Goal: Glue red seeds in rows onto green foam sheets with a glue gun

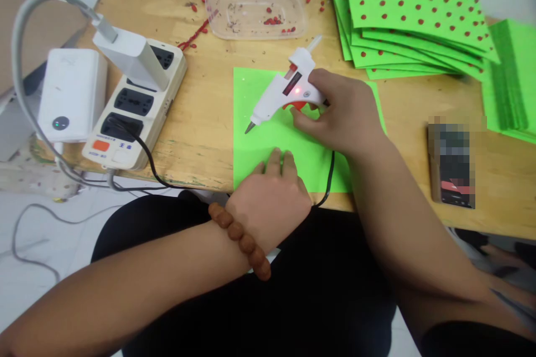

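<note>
A bright green sheet (pixel 259 162) lies flat at the front edge of the wooden table, with a few small clear dots near its upper left. My right hand (pixel 343 109) is wrapped round a white hot glue gun (pixel 278 92) with a lit red light. The gun's dark nozzle points down and left over the sheet's left part, and a clear glue stick sticks out of its back. My left hand (pixel 274 192), with a brown bead bracelet (pixel 240 237) at the wrist, rests on the sheet's lower edge, its fingers apart and holding nothing.
A power strip (pixel 136 100) and a white power bank (pixel 73 95) with cables stand at left. Behind lies a clear plastic tray (pixel 255 11) with red pieces. Stacked green sheets with red dots (pixel 419 5), more green sheets (pixel 511 78) and a phone (pixel 452 167) are at right.
</note>
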Tool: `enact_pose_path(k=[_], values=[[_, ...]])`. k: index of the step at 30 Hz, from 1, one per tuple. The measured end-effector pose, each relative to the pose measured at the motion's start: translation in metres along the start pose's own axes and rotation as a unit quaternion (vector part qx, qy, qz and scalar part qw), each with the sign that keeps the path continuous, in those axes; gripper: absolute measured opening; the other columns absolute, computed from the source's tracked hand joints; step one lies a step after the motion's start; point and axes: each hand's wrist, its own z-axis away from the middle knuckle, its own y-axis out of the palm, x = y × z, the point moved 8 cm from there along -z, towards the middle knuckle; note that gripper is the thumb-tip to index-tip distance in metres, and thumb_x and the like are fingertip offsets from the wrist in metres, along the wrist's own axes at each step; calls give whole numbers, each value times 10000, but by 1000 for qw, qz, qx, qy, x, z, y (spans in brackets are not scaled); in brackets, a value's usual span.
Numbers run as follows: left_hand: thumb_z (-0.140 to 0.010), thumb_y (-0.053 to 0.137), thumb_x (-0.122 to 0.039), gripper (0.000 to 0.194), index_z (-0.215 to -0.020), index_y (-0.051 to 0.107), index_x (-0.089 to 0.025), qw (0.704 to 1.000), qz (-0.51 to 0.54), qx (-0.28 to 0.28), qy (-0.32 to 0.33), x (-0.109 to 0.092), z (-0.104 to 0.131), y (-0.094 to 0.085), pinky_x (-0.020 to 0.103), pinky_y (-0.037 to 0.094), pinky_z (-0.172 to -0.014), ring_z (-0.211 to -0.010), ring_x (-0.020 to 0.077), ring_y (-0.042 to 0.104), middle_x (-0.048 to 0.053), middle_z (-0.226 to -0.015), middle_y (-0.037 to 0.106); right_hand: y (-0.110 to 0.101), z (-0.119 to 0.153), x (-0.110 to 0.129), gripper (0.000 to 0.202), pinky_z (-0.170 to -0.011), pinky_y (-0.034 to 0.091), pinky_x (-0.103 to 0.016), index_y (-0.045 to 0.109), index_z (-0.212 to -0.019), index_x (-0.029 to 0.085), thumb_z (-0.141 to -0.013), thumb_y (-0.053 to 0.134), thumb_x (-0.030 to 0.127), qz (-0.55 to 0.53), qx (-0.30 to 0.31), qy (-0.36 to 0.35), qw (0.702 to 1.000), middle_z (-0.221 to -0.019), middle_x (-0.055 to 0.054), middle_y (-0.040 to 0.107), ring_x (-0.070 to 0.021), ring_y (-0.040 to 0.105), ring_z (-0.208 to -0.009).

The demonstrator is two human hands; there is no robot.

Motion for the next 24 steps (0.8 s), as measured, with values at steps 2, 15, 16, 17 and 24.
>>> enact_pose_path(k=[2,15,16,17,24], values=[[-1027,300,16,634,-1467,752,-57,1000,-2,12,5,0,0,1,402,653,-1082,-1568,376,578,255,-1673,568,1,0,-1,252,-822,543,-472,694,-1155,351,-916,701,430,0,8,0,1000,-1060,-58,778,-332,722,-968],[-1047,364,2,559,-1356,816,-111,999,22,-20,24,-14,3,0,410,680,-979,-1489,362,657,227,-1611,640,-6,-5,-11,246,-803,509,-486,670,-1037,345,-875,746,514,-39,-13,-6,999,-1005,-87,779,-327,680,-927],[-1052,355,-1,566,-1369,811,-106,999,21,-25,22,-16,4,-1,421,683,-971,-1489,373,656,237,-1610,635,-11,-4,-11,257,-793,502,-490,651,-1001,340,-863,761,527,-39,-18,-5,999,-968,-88,763,-320,669,-887],[-1052,346,0,575,-1389,802,-94,999,21,-27,19,-17,5,-1,429,684,-973,-1496,381,648,249,-1615,623,-17,-2,-11,278,-781,497,-493,635,-980,335,-853,774,540,-35,-20,-1,999,-931,-85,743,-314,656,-847],[-1046,269,-3,643,-1589,610,41,999,19,44,17,-30,9,4,489,644,-1136,-1600,394,516,308,-1685,500,-22,45,8,417,-626,495,-448,687,-1224,328,-866,779,520,-27,-29,31,999,-848,-19,698,-261,603,-655]])
